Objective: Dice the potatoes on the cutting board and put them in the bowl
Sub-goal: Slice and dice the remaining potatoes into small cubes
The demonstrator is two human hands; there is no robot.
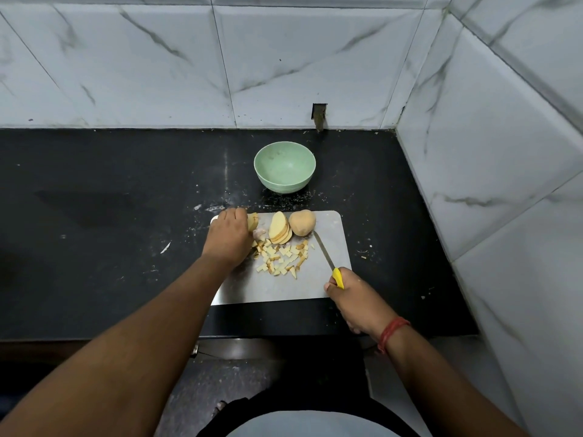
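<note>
The bowl [284, 168] stands behind the cutting board [328, 285], which bears the diced potato [280, 258].

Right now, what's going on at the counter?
A person is dicing potatoes on a metal cutting board. The right hand grips a yellow-handled knife, its blade resting on the board. The left hand holds a potato piece at the board's far left corner. Diced pieces lie mid-board, with a stack of slices and a whole potato behind them. The green bowl is empty.
</note>
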